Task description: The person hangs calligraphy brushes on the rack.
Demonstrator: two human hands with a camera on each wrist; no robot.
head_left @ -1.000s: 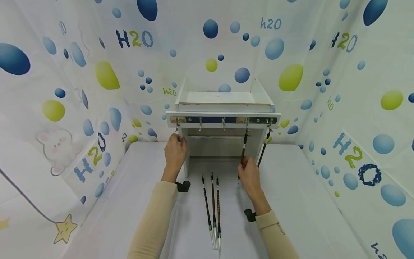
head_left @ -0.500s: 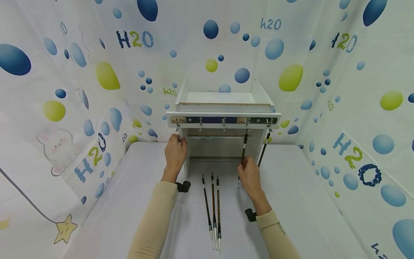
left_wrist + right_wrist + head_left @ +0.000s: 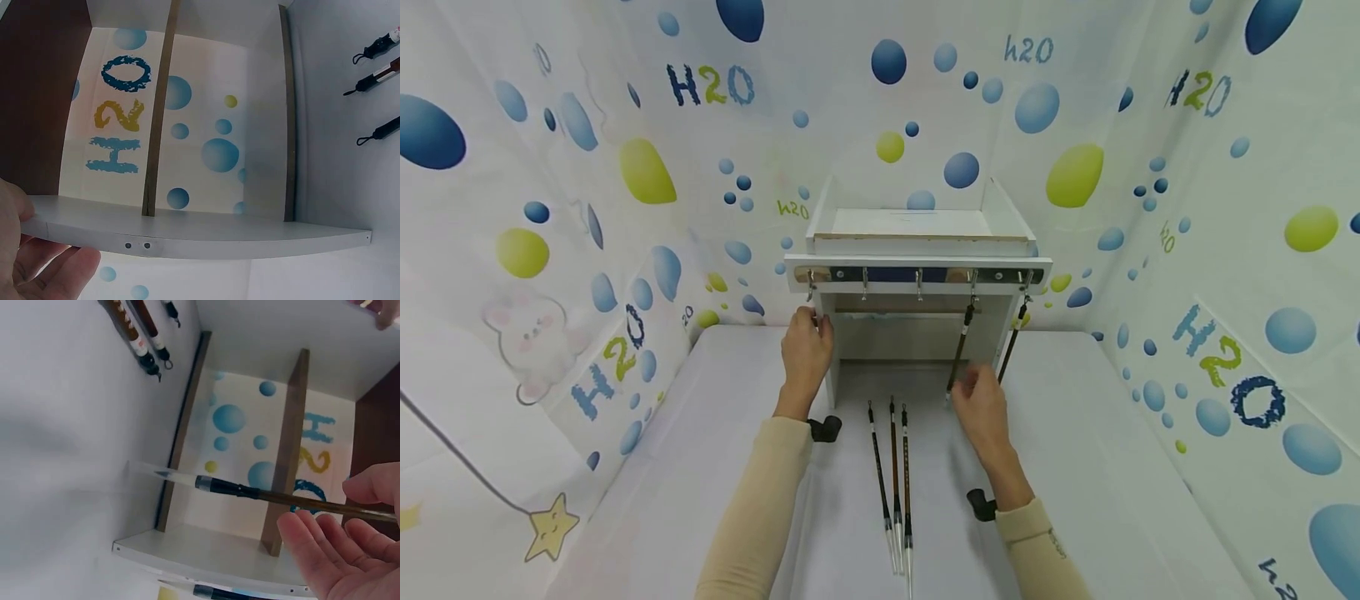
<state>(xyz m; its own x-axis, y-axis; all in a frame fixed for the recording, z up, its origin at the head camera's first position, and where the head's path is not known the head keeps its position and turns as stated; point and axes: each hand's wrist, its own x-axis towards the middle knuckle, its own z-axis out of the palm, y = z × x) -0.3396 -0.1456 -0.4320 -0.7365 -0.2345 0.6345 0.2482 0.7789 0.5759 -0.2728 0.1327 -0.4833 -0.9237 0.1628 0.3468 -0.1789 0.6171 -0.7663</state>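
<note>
2 brushes (image 3: 959, 348) on hooks (image 3: 919, 283) of the rack (image 3: 917, 247), 3 brushes (image 3: 906, 471) below

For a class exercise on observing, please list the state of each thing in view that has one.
White rack, standing upright on the table
Inner hung brush, hanging tip down
Outer hung brush, hanging tip down
Middle hook, bare
Three loose brushes, lying on the table
Left hand, gripping the side panel
Right hand, thumb and fingers parted, gripping nothing
</note>
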